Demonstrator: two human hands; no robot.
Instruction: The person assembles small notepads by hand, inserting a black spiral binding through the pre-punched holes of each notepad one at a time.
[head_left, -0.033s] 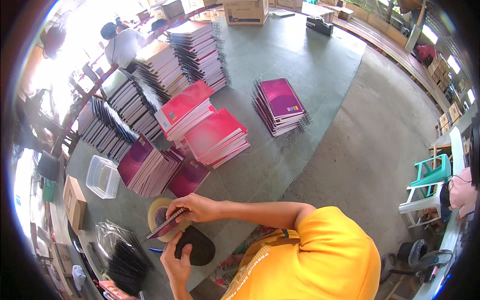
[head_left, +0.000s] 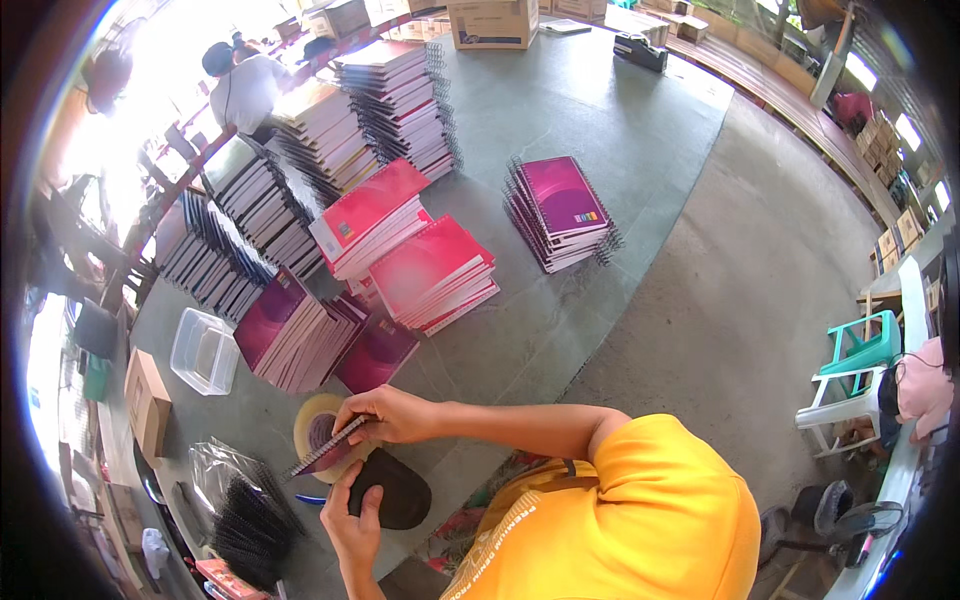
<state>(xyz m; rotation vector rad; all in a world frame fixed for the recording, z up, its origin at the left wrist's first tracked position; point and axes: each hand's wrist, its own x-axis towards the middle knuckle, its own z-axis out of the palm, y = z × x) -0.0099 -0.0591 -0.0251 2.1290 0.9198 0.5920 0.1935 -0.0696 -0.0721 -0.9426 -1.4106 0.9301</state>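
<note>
Magenta spiral notebook (head_left: pixel 328 447) held edge-on in head view, low left over grey table (head_left: pixel 600 130). Right hand (head_left: pixel 385 415) fingers curled, pinching notebook's upper edge. Left hand (head_left: pixel 352 515) seen from below, fingers together, thumb out, touching notebook's lower end and dark oval pad (head_left: pixel 400 495). Tape roll (head_left: pixel 308 425) just behind. Red notebook stacks (head_left: pixel 435 270) further up table.

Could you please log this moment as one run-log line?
left hand: steadies notebook | right hand: grips notebook's upper edge | beside: tape roll, black spiral coils
</note>
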